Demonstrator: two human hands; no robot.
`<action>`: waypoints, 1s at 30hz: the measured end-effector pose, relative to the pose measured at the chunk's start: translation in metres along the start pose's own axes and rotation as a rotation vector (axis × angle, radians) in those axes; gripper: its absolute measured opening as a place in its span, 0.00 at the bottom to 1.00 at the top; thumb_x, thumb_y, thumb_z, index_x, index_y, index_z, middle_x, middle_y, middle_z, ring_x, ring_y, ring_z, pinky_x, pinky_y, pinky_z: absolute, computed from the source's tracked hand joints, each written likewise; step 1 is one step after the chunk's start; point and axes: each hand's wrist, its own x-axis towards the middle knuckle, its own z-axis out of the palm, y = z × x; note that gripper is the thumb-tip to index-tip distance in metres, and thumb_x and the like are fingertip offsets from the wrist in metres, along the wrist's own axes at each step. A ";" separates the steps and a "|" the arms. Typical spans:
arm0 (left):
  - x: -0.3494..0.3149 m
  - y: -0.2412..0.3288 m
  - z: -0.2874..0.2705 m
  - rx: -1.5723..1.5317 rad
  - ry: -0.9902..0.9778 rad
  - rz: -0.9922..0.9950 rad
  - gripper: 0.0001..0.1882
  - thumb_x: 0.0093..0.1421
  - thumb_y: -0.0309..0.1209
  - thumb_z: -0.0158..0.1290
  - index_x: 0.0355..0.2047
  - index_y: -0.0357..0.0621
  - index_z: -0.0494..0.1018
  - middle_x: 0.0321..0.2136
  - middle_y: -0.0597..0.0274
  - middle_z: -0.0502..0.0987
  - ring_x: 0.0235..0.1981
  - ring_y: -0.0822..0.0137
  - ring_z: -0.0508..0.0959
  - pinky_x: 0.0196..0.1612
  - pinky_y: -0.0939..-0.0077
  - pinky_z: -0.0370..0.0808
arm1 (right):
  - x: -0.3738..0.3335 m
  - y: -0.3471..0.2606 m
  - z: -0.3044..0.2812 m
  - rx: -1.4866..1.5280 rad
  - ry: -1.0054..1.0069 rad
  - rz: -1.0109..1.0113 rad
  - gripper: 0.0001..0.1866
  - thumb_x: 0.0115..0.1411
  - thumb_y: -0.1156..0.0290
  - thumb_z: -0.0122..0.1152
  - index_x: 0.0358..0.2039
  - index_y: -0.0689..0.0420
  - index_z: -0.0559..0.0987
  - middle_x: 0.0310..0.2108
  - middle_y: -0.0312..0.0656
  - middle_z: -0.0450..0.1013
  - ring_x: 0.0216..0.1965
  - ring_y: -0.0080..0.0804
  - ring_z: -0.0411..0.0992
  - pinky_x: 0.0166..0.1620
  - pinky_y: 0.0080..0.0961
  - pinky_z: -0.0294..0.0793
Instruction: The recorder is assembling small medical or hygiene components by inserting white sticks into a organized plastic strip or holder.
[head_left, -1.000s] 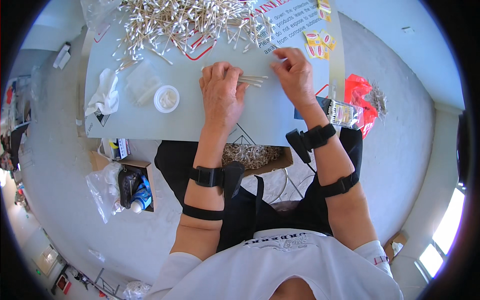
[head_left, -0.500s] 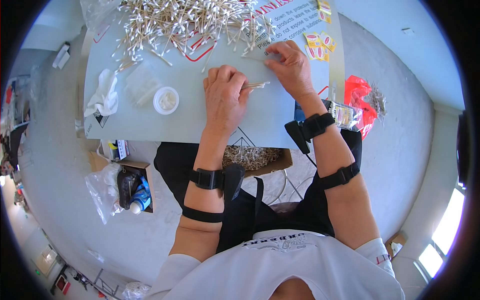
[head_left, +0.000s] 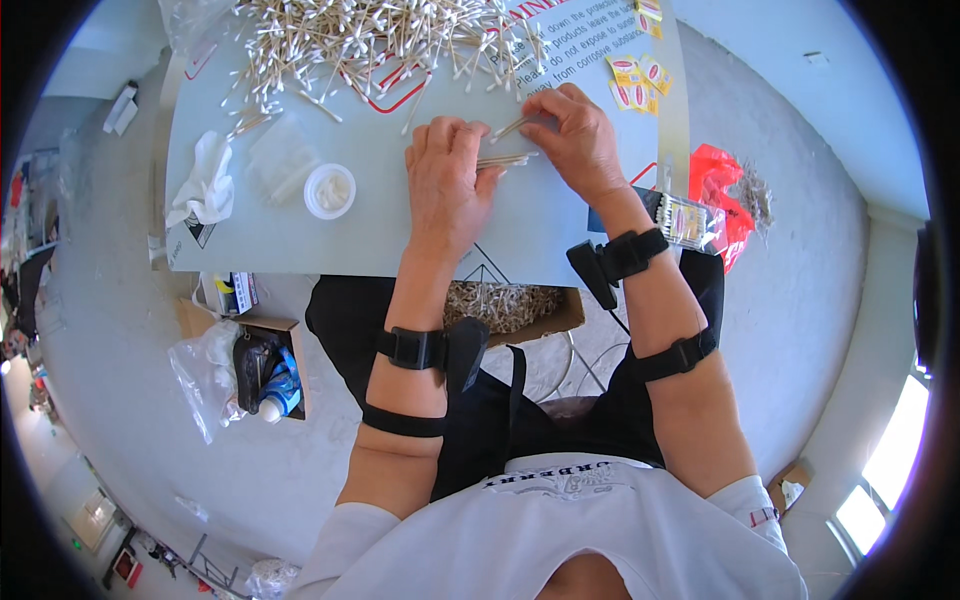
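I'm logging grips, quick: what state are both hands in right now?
Left hand: closed, holding a small bunch of cotton swabs.
Right hand: closed, holding a single cotton swab in a pinch.

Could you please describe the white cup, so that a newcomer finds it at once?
On the grey table, find the left hand, which holds swabs. To its left, the cup sits beside some clear plastic. Among its neighbours, only the cup is round, with a white rim.
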 end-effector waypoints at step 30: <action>-0.007 0.015 0.007 -0.072 -0.151 0.107 0.11 0.43 0.23 0.64 0.28 0.45 0.74 0.31 0.63 0.71 0.38 0.58 0.70 0.41 0.64 0.66 | 0.040 -0.025 0.003 -0.262 0.095 0.173 0.17 0.52 0.58 0.67 0.29 0.60 0.80 0.22 0.43 0.76 0.24 0.37 0.75 0.31 0.31 0.74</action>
